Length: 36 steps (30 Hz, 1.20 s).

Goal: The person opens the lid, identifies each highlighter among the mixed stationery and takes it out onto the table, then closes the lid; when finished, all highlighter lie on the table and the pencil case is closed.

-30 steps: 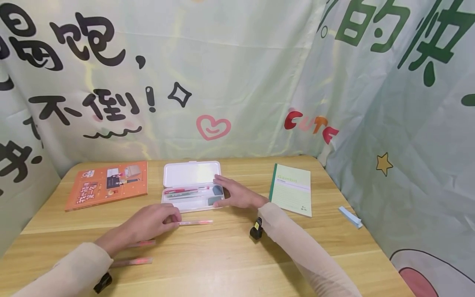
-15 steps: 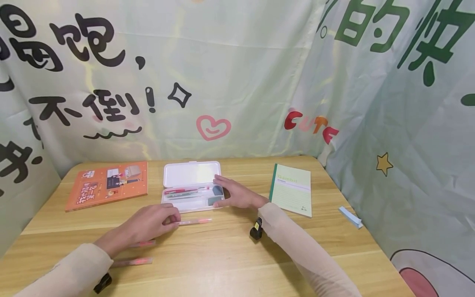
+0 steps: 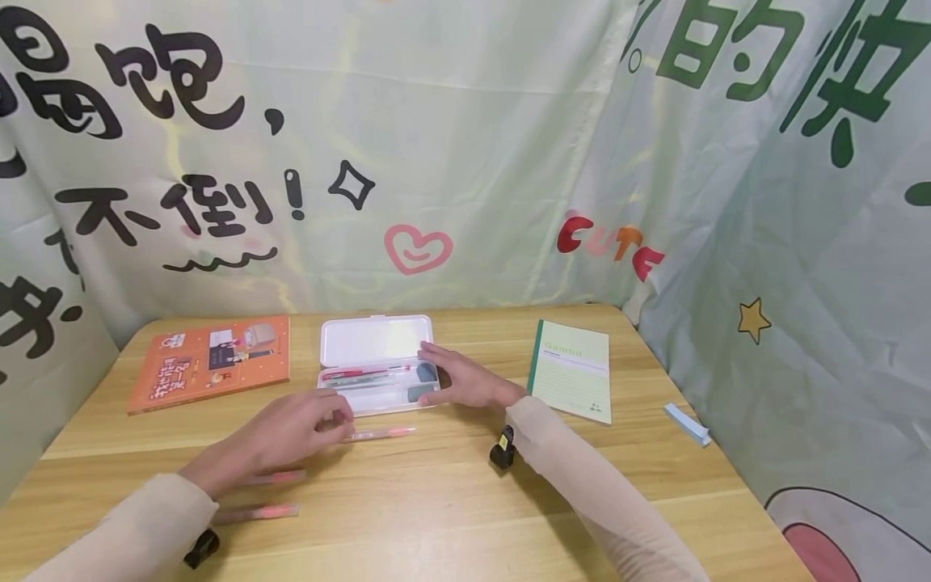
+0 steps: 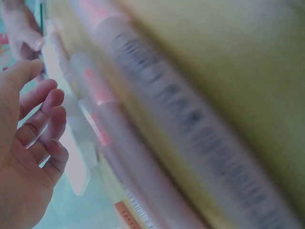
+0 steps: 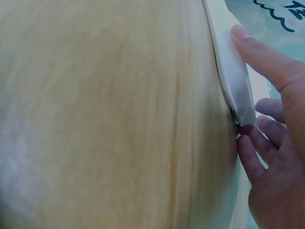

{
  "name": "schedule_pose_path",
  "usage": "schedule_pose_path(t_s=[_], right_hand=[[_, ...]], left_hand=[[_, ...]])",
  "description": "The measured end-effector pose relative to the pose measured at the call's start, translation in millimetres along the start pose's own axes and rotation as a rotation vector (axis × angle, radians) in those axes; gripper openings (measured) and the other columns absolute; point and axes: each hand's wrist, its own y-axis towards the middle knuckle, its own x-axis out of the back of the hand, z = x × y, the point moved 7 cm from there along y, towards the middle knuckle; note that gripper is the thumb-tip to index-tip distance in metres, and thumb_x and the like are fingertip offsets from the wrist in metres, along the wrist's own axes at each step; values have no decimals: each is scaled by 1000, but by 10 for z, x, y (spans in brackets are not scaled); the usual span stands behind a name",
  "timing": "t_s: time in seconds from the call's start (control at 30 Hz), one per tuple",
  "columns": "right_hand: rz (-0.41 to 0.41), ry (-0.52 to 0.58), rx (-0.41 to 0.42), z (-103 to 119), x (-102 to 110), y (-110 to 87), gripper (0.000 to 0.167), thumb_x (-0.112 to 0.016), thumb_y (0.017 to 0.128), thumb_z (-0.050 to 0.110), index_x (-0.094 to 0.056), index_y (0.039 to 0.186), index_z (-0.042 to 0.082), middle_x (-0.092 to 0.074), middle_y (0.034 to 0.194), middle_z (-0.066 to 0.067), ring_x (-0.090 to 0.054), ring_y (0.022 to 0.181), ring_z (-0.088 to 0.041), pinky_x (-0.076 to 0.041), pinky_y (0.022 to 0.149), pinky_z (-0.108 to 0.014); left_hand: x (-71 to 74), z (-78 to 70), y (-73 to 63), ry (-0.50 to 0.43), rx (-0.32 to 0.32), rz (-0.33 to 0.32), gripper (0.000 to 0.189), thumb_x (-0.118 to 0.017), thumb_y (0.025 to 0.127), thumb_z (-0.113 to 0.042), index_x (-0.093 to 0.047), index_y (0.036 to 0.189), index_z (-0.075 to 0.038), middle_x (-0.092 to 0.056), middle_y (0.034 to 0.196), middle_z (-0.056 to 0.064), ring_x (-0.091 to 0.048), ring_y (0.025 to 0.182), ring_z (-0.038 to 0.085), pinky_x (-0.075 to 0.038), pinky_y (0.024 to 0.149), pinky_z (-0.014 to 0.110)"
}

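In the head view, my left hand (image 3: 287, 432) hovers by the left end of a clear pen with a pink tip (image 3: 385, 434) lying before the pencil case. Its fingers curl loosely and hold nothing; the left wrist view shows the thumb apart from them. Beneath that forearm lie two similar pens (image 3: 280, 478), partly hidden. The white pencil case (image 3: 377, 343) has its lid raised; a red pen (image 3: 356, 373), a grey pen and dark pieces (image 3: 422, 393) sit inside. My right hand (image 3: 469, 380) grips the case's right end, thumb at the front corner.
An orange book (image 3: 218, 360) lies at the back left of the wooden table (image 3: 465, 501). To the right are a pale green notebook (image 3: 570, 372) and a small light-blue strip (image 3: 687, 425). A printed cloth (image 3: 494, 145) hangs behind the table and along its sides.
The left hand has risen slightly from the pen before the case, letting it go. That pen has shifted a little to the left. The right hand stays on the case.
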Motion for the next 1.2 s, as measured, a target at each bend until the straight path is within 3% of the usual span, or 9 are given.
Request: schedule_pose_path(t_s=[0.13, 0.33, 0.57, 0.8, 0.93, 1.2], right_hand=[[1, 4, -9, 3, -1, -2, 95, -82, 98, 47, -32, 172, 16, -13, 184, 3, -12, 171, -24, -15, 138, -51], [1, 3, -12, 0, 1, -8, 95, -82, 98, 47, -32, 172, 15, -13, 184, 3, -12, 171, -25, -15, 138, -52], [6, 4, -18, -9, -11, -4, 96, -82, 97, 49, -32, 173, 18, -13, 184, 5, -11, 171, -23, -15, 138, -51], [-1, 18, -23, -15, -2, -8, 96, -82, 97, 49, -31, 173, 19, -13, 184, 7, -11, 171, -23, -14, 138, -52], [-1, 21, -23, -15, -4, -14, 96, -82, 97, 49, -31, 173, 18, -13, 184, 6, -11, 171, -23, -14, 138, -52], [-3, 9, -11, -2, -1, -9, 95, -82, 98, 48, -31, 173, 17, -13, 185, 4, -11, 171, -24, -14, 138, -52]], left_hand=[[102, 60, 67, -27, 48, 1, 15, -72, 106, -35, -78, 116, -24, -74, 111, -11, -59, 85, 4, -55, 76, 31], [186, 246, 208, -18, 92, -13, 16, -70, 108, -27, -77, 119, -18, -75, 112, -4, -66, 92, 12, -60, 82, 40], [143, 426, 307, 38, 131, 33, 19, -71, 107, -24, -78, 122, -15, -77, 116, 1, -73, 112, 26, -59, 100, 56], [79, 437, 350, 78, 141, 63, 21, -74, 105, -23, -79, 124, -17, -77, 125, 6, -71, 122, 33, -56, 106, 60], [75, 433, 365, 66, 149, 70, 21, -75, 104, -23, -79, 124, -15, -77, 121, 6, -72, 116, 30, -57, 103, 58], [113, 445, 375, -77, 203, 105, 12, -76, 104, -20, -75, 114, -14, -73, 110, 4, -66, 99, 22, -58, 88, 49]])
